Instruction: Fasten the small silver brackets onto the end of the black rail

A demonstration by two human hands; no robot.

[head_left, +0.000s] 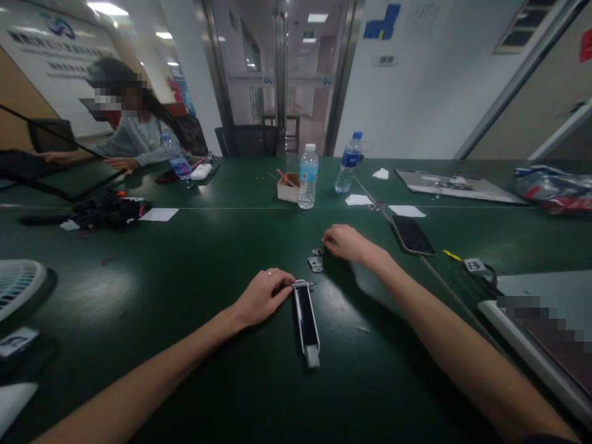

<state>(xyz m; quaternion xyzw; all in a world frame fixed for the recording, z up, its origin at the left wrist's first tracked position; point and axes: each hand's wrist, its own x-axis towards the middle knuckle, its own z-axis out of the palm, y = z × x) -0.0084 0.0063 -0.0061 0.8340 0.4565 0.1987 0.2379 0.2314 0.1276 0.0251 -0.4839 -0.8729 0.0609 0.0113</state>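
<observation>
On the dark green table lies a long, narrow white metal frame (317,330) with a dark middle and a pale tab at its near end. A thin metal rod (303,284) crosses its far end. My left hand (264,296), a ring on one finger, pinches the left end of this rod. Just beyond the frame sits a small metal bracket (315,264) with holes. Several small metal rings (317,251) lie past the bracket. Beside them my right hand (346,242) is closed, fingertips down at the tabletop; what is in them is hidden.
Two water bottles, one white-capped (308,179) and one blue-capped (349,163), stand ahead near a small box (287,188). A phone (412,234) lies right, before a laptop (546,327). Black gear (108,209) lies left. Another person (139,132) sits at the far left.
</observation>
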